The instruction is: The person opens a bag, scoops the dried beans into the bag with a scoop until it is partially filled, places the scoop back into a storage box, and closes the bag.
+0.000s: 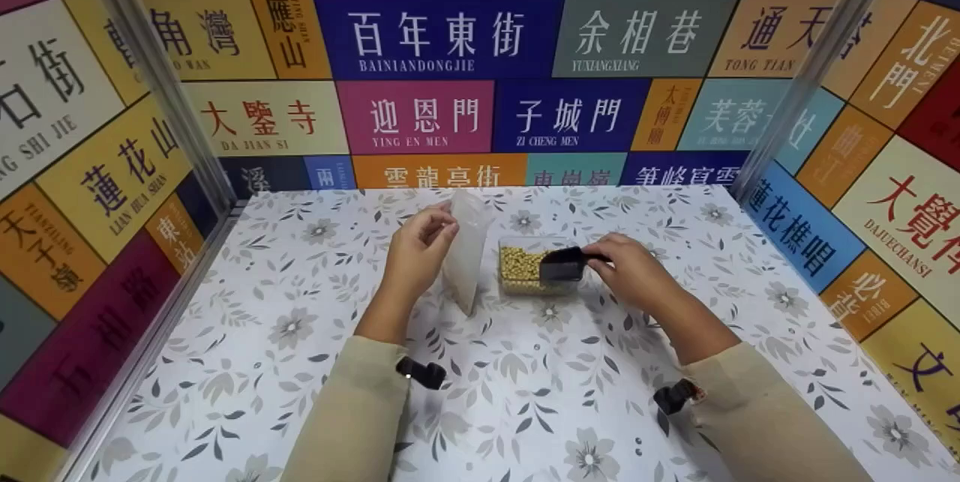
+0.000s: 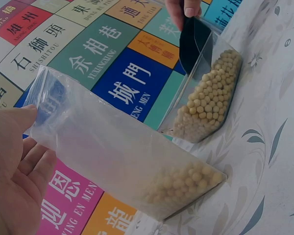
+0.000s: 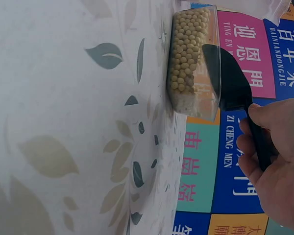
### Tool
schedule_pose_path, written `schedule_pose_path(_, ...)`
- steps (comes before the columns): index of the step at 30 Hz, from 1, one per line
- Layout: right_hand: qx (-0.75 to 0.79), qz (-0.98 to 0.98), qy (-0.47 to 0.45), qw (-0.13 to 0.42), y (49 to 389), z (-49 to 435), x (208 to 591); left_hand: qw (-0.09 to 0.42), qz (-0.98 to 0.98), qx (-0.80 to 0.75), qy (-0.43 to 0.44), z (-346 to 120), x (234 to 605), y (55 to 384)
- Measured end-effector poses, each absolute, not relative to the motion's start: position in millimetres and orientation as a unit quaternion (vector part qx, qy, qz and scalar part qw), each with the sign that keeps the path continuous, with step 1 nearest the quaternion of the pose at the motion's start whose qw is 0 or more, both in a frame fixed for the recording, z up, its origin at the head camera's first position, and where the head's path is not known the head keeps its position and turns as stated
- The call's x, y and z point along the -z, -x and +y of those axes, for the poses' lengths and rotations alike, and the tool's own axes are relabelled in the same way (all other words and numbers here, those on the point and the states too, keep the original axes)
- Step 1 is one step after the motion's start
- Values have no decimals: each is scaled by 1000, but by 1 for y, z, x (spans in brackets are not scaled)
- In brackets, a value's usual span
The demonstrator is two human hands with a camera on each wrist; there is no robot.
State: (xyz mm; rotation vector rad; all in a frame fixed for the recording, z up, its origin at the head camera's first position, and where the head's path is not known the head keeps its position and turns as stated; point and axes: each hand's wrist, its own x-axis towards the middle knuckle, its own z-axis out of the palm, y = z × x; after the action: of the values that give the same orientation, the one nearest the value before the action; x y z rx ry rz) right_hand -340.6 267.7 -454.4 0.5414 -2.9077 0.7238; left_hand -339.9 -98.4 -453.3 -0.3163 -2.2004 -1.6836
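A person in beige sleeves works with two bare hands over a white worktop printed with grey flowers and leaves; the left hand grasps the upper edge of a translucent, frosted plastic bag, thumb on one side and fingers on the other; the bag stands roughly upright with its bottom at the worktop, and small round yellowish beans lie in its lower end.

Just to the right of the bag, and apart from it, a clear rectangular plastic container sits on the worktop; it holds a heap of the same kind of beans; the right hand grasps the handle of a black plastic scoop, fingers curled round it; the scoop's blade reaches over the container's right side, its tip below the rim; whether it touches the beans I cannot tell.

A small black device is worn at each wrist; behind and at both sides of the worktop rise walls of coloured rectangular panels, blue, pink, orange, yellow and grey among them, lettered with Chinese characters and romanised names.
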Motion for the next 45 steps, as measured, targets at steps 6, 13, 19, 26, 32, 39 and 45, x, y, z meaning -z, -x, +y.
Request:
schedule_pose_path(6,-207,-955,-206,56,344,261,452,168,-778,597,106,-98,453,339)
schedule_pose_path(13,-167,-956,-231,66,348,255,453,162,-776,600,102,-97,452,339)
schedule_pose_path(19,-151,-950,-264,72,351,250,452,162,-774,603,106,-98,452,339)
schedule_pose_path(26,-126,-945,-291,84,353,248,450,165,-775,601,108,-99,453,340)
schedule_pose_path(32,-116,-942,-302,86,355,244,449,174,-785,586,103,-98,455,340)
schedule_pose_path(39,-136,-947,-284,60,357,237,454,165,-782,593,98,-97,455,340)
schedule_pose_path(45,-182,-951,-247,34,361,236,465,164,-775,602,96,-98,455,342)
